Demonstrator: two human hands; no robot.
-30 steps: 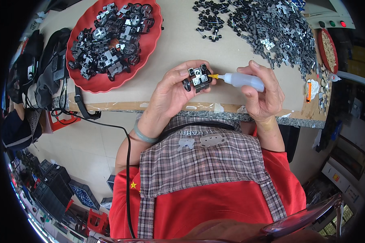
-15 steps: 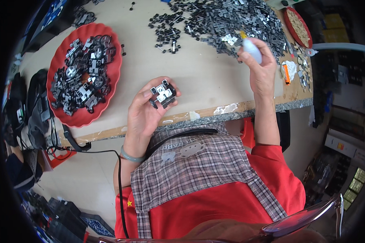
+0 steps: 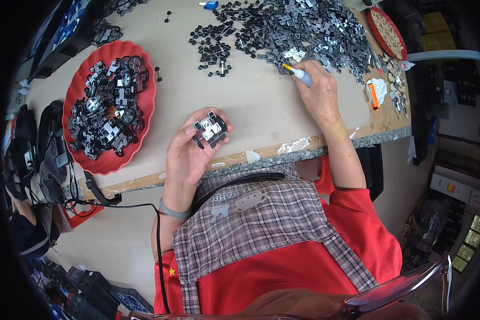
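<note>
My left hand (image 3: 189, 146) holds a small toy car chassis (image 3: 212, 129) near the table's front edge. The chassis is black and silvery, with small black wheels at its corners. In my right hand (image 3: 320, 93) is a small translucent squeeze bottle (image 3: 303, 78) with a yellow tip pointing left, held above the table in front of the pile. Behind it spreads a big heap of grey plastic parts (image 3: 325, 29). Left of that heap lie several wheel axles (image 3: 213, 50) with black wheels. To the left of my left hand, a red scalloped tray (image 3: 148, 106) holds many assembled chassis.
On the right, an orange-labelled tube (image 3: 374, 97) rests on white material beside small scattered pieces. A red dish (image 3: 372, 26) of tan bits stands at the far right, with a white bottle (image 3: 405, 65) near it. A black cable (image 3: 133, 205) runs past my left arm.
My right hand has moved left and slightly down with the squeeze bottle, whose yellow tip now points left rather than up. My left hand still holds the chassis, almost unmoved.
</note>
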